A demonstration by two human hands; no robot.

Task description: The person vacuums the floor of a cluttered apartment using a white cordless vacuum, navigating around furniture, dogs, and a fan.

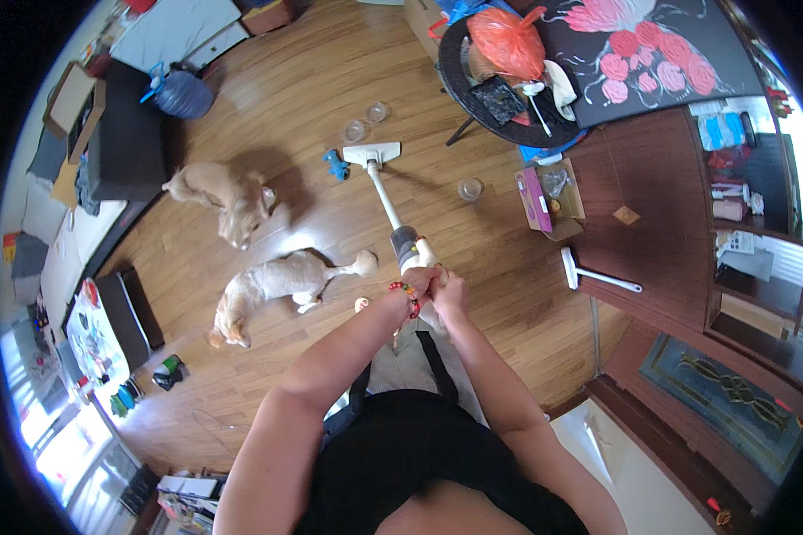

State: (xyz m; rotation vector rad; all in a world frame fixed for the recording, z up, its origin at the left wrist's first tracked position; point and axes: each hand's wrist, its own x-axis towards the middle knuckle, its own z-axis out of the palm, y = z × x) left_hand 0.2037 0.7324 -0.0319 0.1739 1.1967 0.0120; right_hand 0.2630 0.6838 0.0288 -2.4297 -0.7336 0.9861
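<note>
Both my hands hold a white and grey stick vacuum cleaner (pixel 407 244) in front of my body. My left hand (pixel 418 284), with a beaded bracelet at the wrist, and my right hand (pixel 448 291) are closed together at its handle. The tube runs forward to a white floor head (pixel 372 154) lying on the wood-look floor. Just left of the head lies a blue toy (pixel 336 164). Beyond it stand two clear round containers (pixel 353 131), and another clear container (pixel 470 189) is to the right.
Two dogs, one tan (pixel 217 194) and one cream (pixel 274 281), are on the floor at left. A round black table (pixel 452 67) with a red plastic bag stands ahead right. An opened cardboard box (pixel 569 200) and a white T-shaped tool (pixel 605 275) are at right, beside a dark wooden cabinet (pixel 662 267).
</note>
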